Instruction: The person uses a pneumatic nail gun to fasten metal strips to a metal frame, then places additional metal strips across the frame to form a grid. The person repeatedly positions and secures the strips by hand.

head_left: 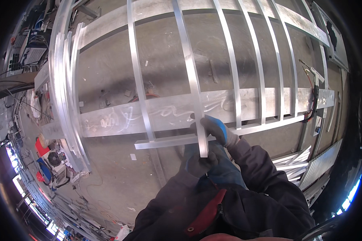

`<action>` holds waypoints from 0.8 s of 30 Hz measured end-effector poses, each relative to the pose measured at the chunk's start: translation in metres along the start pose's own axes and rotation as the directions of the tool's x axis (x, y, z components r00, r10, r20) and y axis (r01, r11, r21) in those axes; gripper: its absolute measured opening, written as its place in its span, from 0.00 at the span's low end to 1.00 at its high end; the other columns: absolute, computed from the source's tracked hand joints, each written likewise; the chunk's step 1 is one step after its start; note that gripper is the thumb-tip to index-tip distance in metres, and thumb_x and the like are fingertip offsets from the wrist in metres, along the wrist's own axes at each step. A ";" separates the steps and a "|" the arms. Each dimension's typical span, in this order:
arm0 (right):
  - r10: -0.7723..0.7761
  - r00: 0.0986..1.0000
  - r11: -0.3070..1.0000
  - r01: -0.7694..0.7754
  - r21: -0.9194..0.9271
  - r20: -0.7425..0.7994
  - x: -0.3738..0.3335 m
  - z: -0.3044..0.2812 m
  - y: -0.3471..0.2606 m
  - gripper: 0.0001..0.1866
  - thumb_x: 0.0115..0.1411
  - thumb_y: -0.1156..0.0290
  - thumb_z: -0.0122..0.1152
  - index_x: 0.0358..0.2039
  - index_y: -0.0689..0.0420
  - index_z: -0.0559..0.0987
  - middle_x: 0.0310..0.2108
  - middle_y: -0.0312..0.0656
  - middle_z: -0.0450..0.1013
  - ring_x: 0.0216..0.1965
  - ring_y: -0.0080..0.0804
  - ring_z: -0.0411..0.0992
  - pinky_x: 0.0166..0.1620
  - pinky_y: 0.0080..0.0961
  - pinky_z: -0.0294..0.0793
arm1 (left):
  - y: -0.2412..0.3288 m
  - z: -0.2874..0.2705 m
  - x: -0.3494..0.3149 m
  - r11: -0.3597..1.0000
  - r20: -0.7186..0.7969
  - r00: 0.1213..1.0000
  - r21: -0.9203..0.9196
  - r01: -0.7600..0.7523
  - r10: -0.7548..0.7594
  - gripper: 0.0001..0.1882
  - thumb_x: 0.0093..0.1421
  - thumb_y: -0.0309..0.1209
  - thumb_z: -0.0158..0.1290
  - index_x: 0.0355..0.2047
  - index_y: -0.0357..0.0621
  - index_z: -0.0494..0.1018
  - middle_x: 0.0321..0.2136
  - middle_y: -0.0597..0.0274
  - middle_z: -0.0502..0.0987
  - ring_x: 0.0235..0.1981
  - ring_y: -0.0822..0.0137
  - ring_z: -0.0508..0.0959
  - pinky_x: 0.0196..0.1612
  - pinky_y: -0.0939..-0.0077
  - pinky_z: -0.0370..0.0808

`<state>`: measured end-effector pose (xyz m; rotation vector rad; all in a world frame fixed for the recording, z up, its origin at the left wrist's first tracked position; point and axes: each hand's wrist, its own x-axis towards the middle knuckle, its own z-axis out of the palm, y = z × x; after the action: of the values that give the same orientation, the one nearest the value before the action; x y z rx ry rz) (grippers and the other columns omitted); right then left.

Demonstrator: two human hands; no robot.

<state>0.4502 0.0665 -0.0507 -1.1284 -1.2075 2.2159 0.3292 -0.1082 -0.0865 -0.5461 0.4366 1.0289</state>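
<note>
A long silvery metal bar (194,82) runs from the far edge of the frame toward me, its near end sticking out over a crosswise bar (167,141). My right hand (216,127), in a grey and blue glove, is closed around the long bar a little short of that end. Just under the bar's near tip is my left hand (204,162), also gloved, its fingers curled against the tip and partly hidden by it. Other parallel bars (137,66) lie to both sides, and the near ends of several meet the crosswise bar.
Wide flat metal beams (120,118) support the bars. A bundle of long bars (62,92) lies at the left. An air gun with a hose (314,76) rests at the right. Cut bars (293,162) are piled at lower right, and tools with a red case (41,148) at lower left.
</note>
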 end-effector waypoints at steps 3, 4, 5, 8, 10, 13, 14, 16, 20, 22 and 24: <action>0.171 0.985 0.982 -0.169 0.088 -0.013 0.000 0.002 0.002 0.30 0.73 0.52 0.55 0.64 0.63 0.73 0.43 0.34 0.75 0.41 0.21 0.73 0.47 0.22 0.74 | 0.002 0.009 -0.003 0.990 -0.058 0.998 -0.139 0.021 -0.029 0.21 0.71 0.30 0.55 0.61 0.49 0.64 0.43 0.60 0.76 0.37 0.63 0.80 0.40 0.63 0.80; 0.180 0.983 0.980 -0.176 0.095 -0.038 0.001 0.004 0.003 0.29 0.73 0.52 0.56 0.63 0.63 0.73 0.43 0.33 0.76 0.42 0.21 0.73 0.47 0.22 0.74 | 0.002 0.013 -0.005 1.000 -0.087 0.996 0.004 -0.010 0.011 0.22 0.69 0.25 0.56 0.61 0.50 0.64 0.43 0.61 0.76 0.37 0.64 0.80 0.40 0.64 0.80; 0.191 0.980 0.978 -0.184 0.101 -0.063 0.001 0.006 0.003 0.29 0.73 0.53 0.57 0.62 0.63 0.74 0.43 0.33 0.76 0.43 0.20 0.73 0.48 0.21 0.74 | 0.001 0.016 -0.004 0.983 -0.075 0.995 0.176 -0.046 0.060 0.24 0.67 0.22 0.57 0.61 0.50 0.64 0.43 0.62 0.76 0.38 0.64 0.80 0.40 0.66 0.80; 0.201 0.972 0.976 -0.188 0.108 -0.125 0.003 0.012 0.004 0.26 0.71 0.55 0.61 0.59 0.63 0.76 0.43 0.33 0.76 0.43 0.19 0.73 0.48 0.21 0.74 | -0.003 0.021 -0.003 0.926 -0.079 0.987 0.363 -0.102 0.139 0.23 0.67 0.20 0.57 0.59 0.49 0.65 0.42 0.61 0.77 0.41 0.64 0.79 0.41 0.67 0.80; 0.210 0.961 0.975 -0.191 0.116 -0.180 0.004 0.017 0.006 0.24 0.70 0.56 0.64 0.56 0.63 0.77 0.43 0.33 0.77 0.43 0.18 0.73 0.47 0.21 0.75 | -0.002 0.020 -0.001 0.905 -0.008 0.982 0.390 -0.169 0.186 0.21 0.68 0.20 0.56 0.58 0.46 0.65 0.43 0.59 0.77 0.43 0.62 0.79 0.42 0.67 0.80; 0.230 0.936 0.972 -0.206 0.116 -0.265 0.004 0.023 0.010 0.26 0.68 0.56 0.67 0.55 0.64 0.77 0.44 0.35 0.78 0.43 0.20 0.74 0.46 0.23 0.76 | 0.002 0.013 0.003 0.906 0.137 0.971 0.353 -0.233 0.196 0.19 0.70 0.30 0.51 0.59 0.41 0.66 0.47 0.55 0.76 0.46 0.59 0.78 0.47 0.62 0.79; 0.231 0.934 0.972 -0.210 0.106 -0.272 0.005 0.024 0.012 0.28 0.67 0.54 0.67 0.56 0.64 0.76 0.44 0.37 0.79 0.44 0.22 0.75 0.47 0.24 0.76 | 0.004 0.010 0.004 0.937 0.116 0.981 0.297 -0.184 0.156 0.23 0.72 0.42 0.48 0.60 0.40 0.67 0.48 0.54 0.76 0.47 0.56 0.78 0.52 0.57 0.76; 0.222 0.929 0.975 -0.208 0.079 -0.296 0.006 0.025 0.016 0.31 0.66 0.52 0.68 0.57 0.65 0.76 0.45 0.40 0.79 0.44 0.24 0.76 0.47 0.26 0.77 | 0.005 0.008 0.003 0.937 0.082 0.986 0.308 -0.165 0.147 0.30 0.75 0.54 0.45 0.61 0.39 0.68 0.48 0.53 0.77 0.48 0.54 0.78 0.56 0.53 0.75; 0.194 0.905 0.972 -0.230 -0.052 -0.378 0.006 0.024 0.026 0.31 0.66 0.52 0.68 0.58 0.65 0.75 0.46 0.40 0.79 0.45 0.25 0.75 0.48 0.26 0.77 | 0.004 0.014 0.001 0.777 0.129 0.955 0.558 -0.293 0.268 0.23 0.76 0.44 0.44 0.60 0.38 0.66 0.48 0.54 0.76 0.48 0.59 0.79 0.52 0.61 0.77; 0.170 0.904 0.979 -0.200 -0.037 -0.392 0.003 0.023 0.030 0.29 0.67 0.54 0.67 0.58 0.64 0.75 0.46 0.39 0.78 0.45 0.24 0.75 0.48 0.26 0.77 | 0.006 0.019 0.002 0.743 0.126 0.949 0.597 -0.304 0.288 0.22 0.76 0.41 0.44 0.62 0.38 0.65 0.51 0.53 0.76 0.49 0.61 0.79 0.52 0.63 0.78; 0.135 0.917 0.989 -0.101 0.110 -0.375 -0.007 0.021 0.034 0.26 0.68 0.57 0.66 0.57 0.64 0.75 0.46 0.39 0.78 0.45 0.23 0.75 0.47 0.25 0.77 | 0.010 0.025 0.007 0.779 0.056 0.959 0.571 -0.258 0.277 0.26 0.76 0.44 0.44 0.65 0.38 0.64 0.55 0.53 0.75 0.50 0.61 0.78 0.56 0.61 0.76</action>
<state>0.4397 0.0322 -0.0690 -1.5427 -0.8884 1.9806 0.3257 -0.0840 -0.0734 0.0532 0.8373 1.0934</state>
